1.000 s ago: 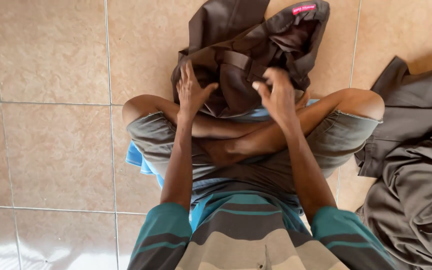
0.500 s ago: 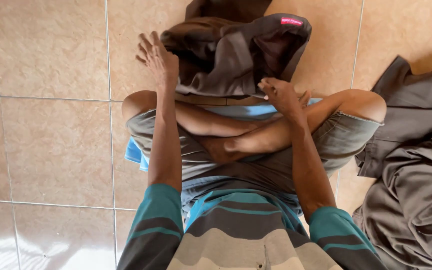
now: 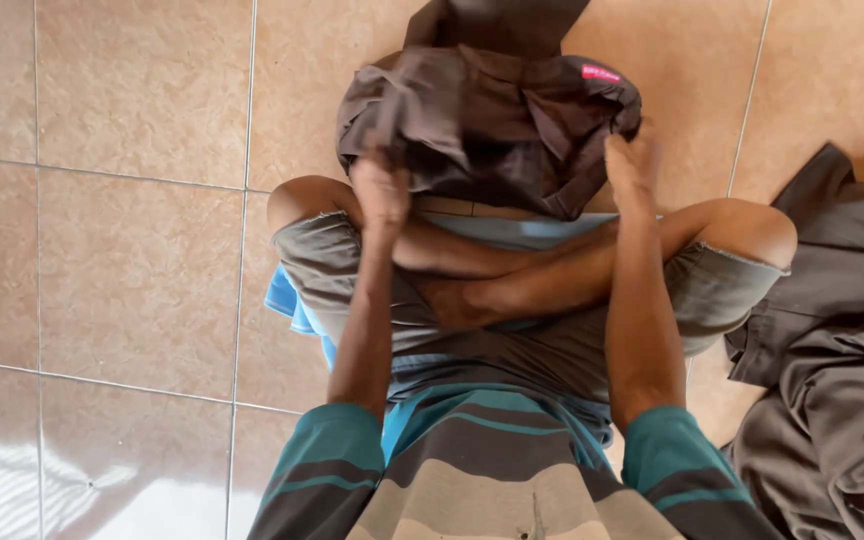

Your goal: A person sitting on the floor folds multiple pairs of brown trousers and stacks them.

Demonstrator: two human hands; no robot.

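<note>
I sit cross-legged on a tiled floor (image 3: 132,250). A dark brown garment (image 3: 492,130) with a small pink tag lies bunched in front of my knees. My left hand (image 3: 380,190) grips its left edge, fingers closed in the cloth. On the right side of the bundle, my right hand (image 3: 632,165) holds the fabric. A light blue cloth (image 3: 287,300) shows under my legs.
A pile of grey-brown clothes (image 3: 832,350) lies on the floor to my right, close to my right knee. Beige tiles with pale grout lines stretch to the left and ahead.
My left hand came in from the left and closed on the garment's edge. The right hand moved out to the garment's right side. The bundle now sits spread between both hands.
</note>
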